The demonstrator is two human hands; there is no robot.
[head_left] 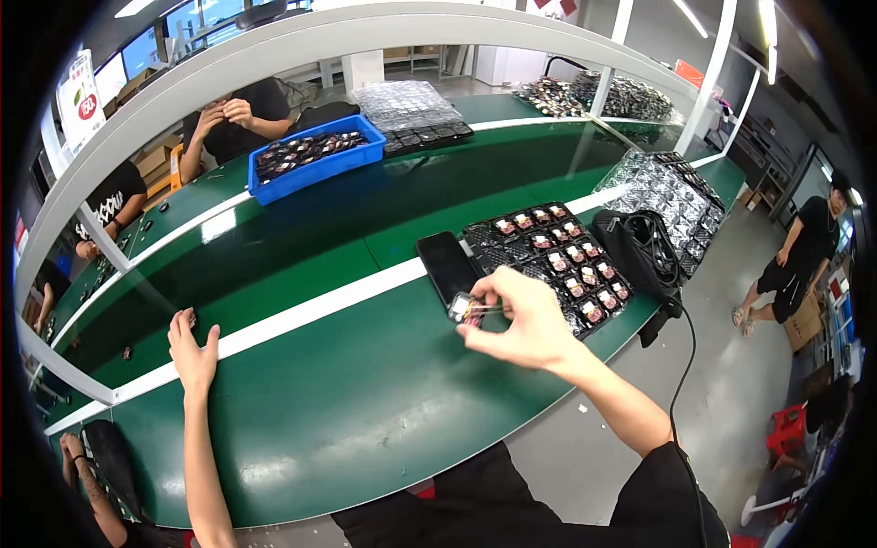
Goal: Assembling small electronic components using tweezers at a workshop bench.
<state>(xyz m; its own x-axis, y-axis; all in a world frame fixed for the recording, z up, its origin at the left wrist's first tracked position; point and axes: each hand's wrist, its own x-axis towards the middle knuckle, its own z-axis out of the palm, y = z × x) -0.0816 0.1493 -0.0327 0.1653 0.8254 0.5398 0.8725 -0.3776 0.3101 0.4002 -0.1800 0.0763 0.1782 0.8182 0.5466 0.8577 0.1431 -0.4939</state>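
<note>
My right hand (525, 320) is closed in a pinch on a small electronic module (466, 309) with thin wires, held above the near side of the green bench. Just behind it lies a black smartphone (448, 265). To its right, a black compartment tray (557, 237) holds several similar white-and-pink modules. My left hand (194, 358) reaches across the white rail (265, 342) with fingers stretched and thumb apart. A small dark piece shows at its fingertips; whether they touch it, I cannot tell.
A blue bin (317, 157) full of small parts stands at the far side. Clear plastic trays (667, 205) and a black pouch (639, 251) with a cable lie right. Another small part (127, 353) rests on the belt. Co-workers sit far left; one person (808, 242) stands at right.
</note>
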